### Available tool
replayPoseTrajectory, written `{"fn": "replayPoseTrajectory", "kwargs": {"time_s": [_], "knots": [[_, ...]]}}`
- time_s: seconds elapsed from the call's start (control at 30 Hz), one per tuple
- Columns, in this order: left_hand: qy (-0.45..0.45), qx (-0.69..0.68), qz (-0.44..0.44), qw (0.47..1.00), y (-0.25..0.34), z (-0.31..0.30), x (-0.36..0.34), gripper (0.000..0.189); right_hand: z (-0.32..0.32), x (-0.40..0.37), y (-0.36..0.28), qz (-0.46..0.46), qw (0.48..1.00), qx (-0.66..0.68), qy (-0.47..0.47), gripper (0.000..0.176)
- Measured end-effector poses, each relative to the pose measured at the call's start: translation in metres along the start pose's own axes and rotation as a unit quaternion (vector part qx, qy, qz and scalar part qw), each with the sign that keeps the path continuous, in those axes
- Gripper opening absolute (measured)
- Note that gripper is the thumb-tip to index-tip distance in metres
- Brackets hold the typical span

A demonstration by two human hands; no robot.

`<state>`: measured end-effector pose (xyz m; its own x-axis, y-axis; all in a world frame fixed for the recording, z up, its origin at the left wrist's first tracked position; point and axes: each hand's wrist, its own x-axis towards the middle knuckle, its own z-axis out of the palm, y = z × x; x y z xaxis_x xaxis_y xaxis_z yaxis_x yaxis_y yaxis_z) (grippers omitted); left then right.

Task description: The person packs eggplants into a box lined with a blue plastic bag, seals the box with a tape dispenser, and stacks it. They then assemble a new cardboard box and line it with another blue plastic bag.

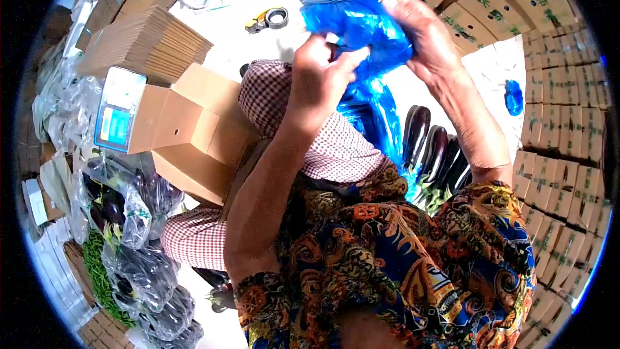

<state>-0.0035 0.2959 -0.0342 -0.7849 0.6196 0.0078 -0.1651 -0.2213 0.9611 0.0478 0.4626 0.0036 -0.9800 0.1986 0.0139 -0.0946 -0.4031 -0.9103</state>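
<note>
Both hands are raised in front of me on a crumpled blue plastic bag (352, 16). My left hand (321, 81) is closed, its thumb and fingers pinching the near side of the bag. With fingers wrapped round the far right edge, my right hand (423, 35) grips the same bag; part of that grip is hidden. More blue plastic (378, 119) hangs or lies below, beside my checked trouser leg. Several long dark eggplants (416, 132) lie to the right of it, below my right forearm.
An open cardboard box (210, 126) stands by my left leg, near a blue-and-white panel (118, 110). Beyond are flattened cartons (145, 45) and a tape dispenser (268, 20). Bagged eggplants (145, 278) and green peppers (100, 278) lie left. Printed cartons (562, 123) are stacked right.
</note>
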Motion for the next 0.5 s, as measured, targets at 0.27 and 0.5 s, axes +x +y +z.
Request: {"fn": "replayPoseTrajectory", "kwargs": {"time_s": [0.27,0.5], "knots": [[0.139,0.162,0.019,0.977,0.052,-0.039,-0.021,0.023,-0.119,-0.016,0.038,0.043,0.943,-0.284,0.167,0.015],[0.101,-0.047,0.166,0.98,0.103,-0.187,-0.035,0.021,-0.267,-0.137,0.175,0.387,0.773,-0.503,-0.007,0.033]]}}
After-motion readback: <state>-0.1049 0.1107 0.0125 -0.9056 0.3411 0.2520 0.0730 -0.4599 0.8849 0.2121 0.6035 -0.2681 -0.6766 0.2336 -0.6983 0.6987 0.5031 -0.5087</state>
